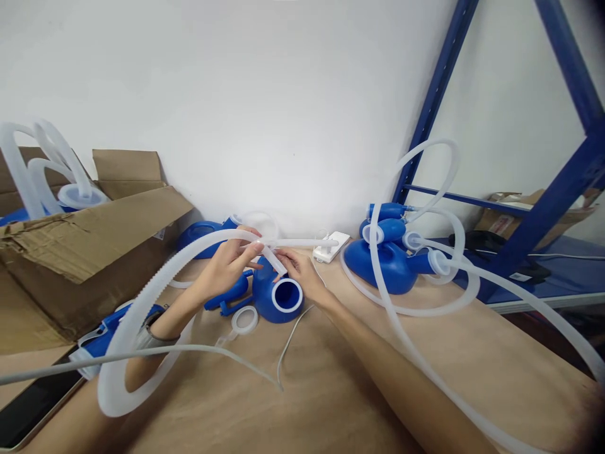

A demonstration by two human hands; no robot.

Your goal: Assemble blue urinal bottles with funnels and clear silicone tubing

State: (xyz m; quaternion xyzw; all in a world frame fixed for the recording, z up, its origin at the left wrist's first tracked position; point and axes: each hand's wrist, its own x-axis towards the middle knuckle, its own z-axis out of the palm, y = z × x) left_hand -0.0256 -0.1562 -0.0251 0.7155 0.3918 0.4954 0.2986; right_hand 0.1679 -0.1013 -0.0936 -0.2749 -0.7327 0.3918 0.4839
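My left hand (236, 258) is closed round a translucent white plastic tube (142, 302), which loops over and below my left forearm. At the tube's end, a short pale piece (274, 260) slants down between my hands, and the fingers of my right hand (300, 268) close on it. Just below stands a blue urinal bottle (265, 296), its wide white-rimmed mouth facing me. A blue bulb-shaped part (235, 291) lies at its left. In front, a translucent ring cap with a strap (245, 320) rests on the table.
More blue bottles with tubes stand at right (378, 265) and behind my left hand (198, 236). An open cardboard box (94, 265) holds others. A white power strip (331, 247) sits by the wall; its cable (212, 349) crosses the front. A blue shelf frame (543, 195) rises at right.
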